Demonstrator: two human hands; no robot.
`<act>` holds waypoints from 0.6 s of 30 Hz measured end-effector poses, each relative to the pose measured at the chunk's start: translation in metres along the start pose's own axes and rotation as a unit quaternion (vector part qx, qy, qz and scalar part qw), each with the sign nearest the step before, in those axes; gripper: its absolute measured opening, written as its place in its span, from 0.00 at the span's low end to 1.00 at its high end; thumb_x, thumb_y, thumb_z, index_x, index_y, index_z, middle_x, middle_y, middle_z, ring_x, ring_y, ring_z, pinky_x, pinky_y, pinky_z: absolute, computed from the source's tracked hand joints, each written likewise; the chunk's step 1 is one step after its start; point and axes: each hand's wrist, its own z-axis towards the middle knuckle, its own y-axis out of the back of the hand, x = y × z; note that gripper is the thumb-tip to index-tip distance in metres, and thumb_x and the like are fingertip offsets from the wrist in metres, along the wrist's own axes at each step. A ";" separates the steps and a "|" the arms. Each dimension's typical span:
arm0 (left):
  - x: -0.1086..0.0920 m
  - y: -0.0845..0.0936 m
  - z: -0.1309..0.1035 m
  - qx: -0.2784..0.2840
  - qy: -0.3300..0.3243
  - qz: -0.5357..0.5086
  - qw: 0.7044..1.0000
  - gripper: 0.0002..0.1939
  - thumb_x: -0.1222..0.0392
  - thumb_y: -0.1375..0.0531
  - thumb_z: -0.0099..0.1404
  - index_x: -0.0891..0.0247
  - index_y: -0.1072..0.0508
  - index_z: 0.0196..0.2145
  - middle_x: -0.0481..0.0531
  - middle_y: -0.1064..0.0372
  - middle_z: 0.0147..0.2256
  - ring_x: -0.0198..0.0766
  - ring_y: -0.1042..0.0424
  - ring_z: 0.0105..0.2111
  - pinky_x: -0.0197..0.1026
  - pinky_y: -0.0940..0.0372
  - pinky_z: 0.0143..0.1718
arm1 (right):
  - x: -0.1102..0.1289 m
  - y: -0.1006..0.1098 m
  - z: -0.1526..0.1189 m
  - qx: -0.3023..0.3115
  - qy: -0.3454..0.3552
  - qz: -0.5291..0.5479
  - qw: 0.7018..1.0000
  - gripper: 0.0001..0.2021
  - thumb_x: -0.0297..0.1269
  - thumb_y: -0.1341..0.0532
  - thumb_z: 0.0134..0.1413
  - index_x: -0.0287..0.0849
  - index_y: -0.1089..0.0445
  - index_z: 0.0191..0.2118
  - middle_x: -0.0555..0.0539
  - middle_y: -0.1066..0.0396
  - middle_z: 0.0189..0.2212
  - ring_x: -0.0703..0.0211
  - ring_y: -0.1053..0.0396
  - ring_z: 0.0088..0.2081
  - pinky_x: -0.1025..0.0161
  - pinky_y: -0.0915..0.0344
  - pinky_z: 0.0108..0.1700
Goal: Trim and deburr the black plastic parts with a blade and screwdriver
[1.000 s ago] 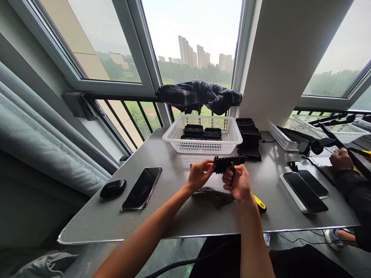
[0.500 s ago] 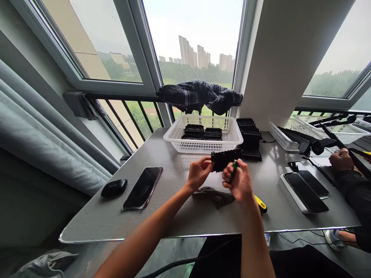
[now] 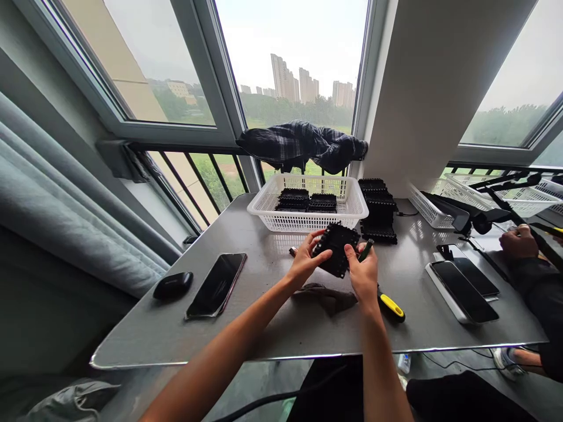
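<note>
A black plastic part (image 3: 336, 249) with toothed edges is tilted up above the table between my hands. My left hand (image 3: 305, 258) grips its left edge, thumb across the face. My right hand (image 3: 363, 272) has its thumb on the right edge and also holds a tool with a dark green handle (image 3: 366, 251); the tool's working end is hidden. Below the part lies a crumpled dark cloth (image 3: 325, 298). Beside my right wrist rests a tool with a yellow and black handle (image 3: 391, 307).
A white basket (image 3: 308, 221) holds several similar black parts (image 3: 294, 199), and a stack of them (image 3: 378, 211) stands to its right. Phones (image 3: 217, 286) (image 3: 464, 293) and a black case (image 3: 173, 285) lie on the table (image 3: 264, 328). At right, another person's hand (image 3: 519, 243) holds a long black piece.
The black part has turned from nearly edge-on to show its broad face. My right thumb has moved onto it, and the green handle now points up and right.
</note>
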 end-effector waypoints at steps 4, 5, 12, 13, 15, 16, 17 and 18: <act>0.003 0.001 0.001 0.024 -0.006 0.051 0.998 0.27 0.44 0.39 0.61 0.64 0.34 0.51 0.52 0.26 0.35 0.39 0.26 0.33 0.36 0.31 0.33 | 0.000 0.000 0.000 0.012 0.037 -0.027 0.999 0.18 0.47 0.33 0.47 0.46 0.43 0.27 0.55 0.42 0.25 0.63 0.44 0.29 0.64 0.42 0.37; 0.003 0.002 0.001 0.022 -0.012 0.070 0.997 0.26 0.43 0.41 0.62 0.64 0.33 0.50 0.50 0.27 0.31 0.37 0.27 0.29 0.36 0.32 0.30 | 0.001 -0.001 0.000 0.017 0.038 -0.028 0.999 0.18 0.47 0.33 0.48 0.46 0.44 0.27 0.56 0.43 0.24 0.63 0.44 0.28 0.64 0.43 0.37; -0.001 0.002 0.000 0.006 -0.032 0.118 0.992 0.23 0.43 0.42 0.63 0.64 0.28 0.48 0.48 0.29 0.26 0.34 0.30 0.25 0.31 0.36 0.22 | 0.000 0.002 0.002 -0.001 0.035 0.004 0.999 0.20 0.48 0.33 0.46 0.47 0.46 0.25 0.54 0.42 0.24 0.62 0.44 0.29 0.64 0.42 0.38; -0.003 0.002 0.000 0.026 -0.022 0.105 0.994 0.24 0.43 0.42 0.63 0.64 0.28 0.48 0.48 0.28 0.27 0.34 0.30 0.26 0.31 0.35 0.22 | 0.000 0.003 0.003 -0.013 0.036 0.000 0.999 0.20 0.49 0.32 0.46 0.47 0.46 0.25 0.54 0.41 0.25 0.61 0.43 0.29 0.64 0.41 0.39; -0.004 0.001 -0.001 0.067 0.003 0.073 0.995 0.26 0.44 0.40 0.61 0.64 0.29 0.50 0.49 0.28 0.29 0.34 0.28 0.27 0.31 0.33 0.22 | 0.001 0.005 0.003 -0.032 0.039 -0.017 0.999 0.21 0.50 0.33 0.46 0.47 0.46 0.24 0.53 0.39 0.25 0.59 0.42 0.31 0.62 0.41 0.41; -0.005 0.000 -0.001 0.081 0.017 0.057 0.995 0.28 0.44 0.39 0.59 0.65 0.30 0.51 0.50 0.27 0.29 0.35 0.28 0.26 0.32 0.32 0.22 | 0.002 0.006 0.003 -0.038 0.042 -0.030 0.998 0.20 0.49 0.33 0.47 0.47 0.46 0.25 0.52 0.38 0.26 0.59 0.41 0.31 0.61 0.41 0.42; -0.005 -0.001 -0.002 0.087 0.029 0.045 0.995 0.29 0.45 0.38 0.58 0.65 0.30 0.52 0.50 0.27 0.29 0.35 0.28 0.26 0.34 0.30 0.22 | 0.003 0.007 0.003 -0.043 0.046 -0.046 0.997 0.20 0.49 0.34 0.48 0.47 0.46 0.25 0.51 0.37 0.27 0.57 0.40 0.32 0.60 0.42 0.43; -0.005 -0.001 -0.003 0.082 0.037 0.039 0.995 0.29 0.46 0.37 0.58 0.66 0.31 0.52 0.50 0.27 0.28 0.36 0.27 0.26 0.35 0.29 0.23 | 0.005 0.007 0.002 -0.052 0.055 -0.064 0.995 0.18 0.48 0.34 0.48 0.47 0.45 0.26 0.50 0.36 0.29 0.56 0.39 0.34 0.59 0.42 0.43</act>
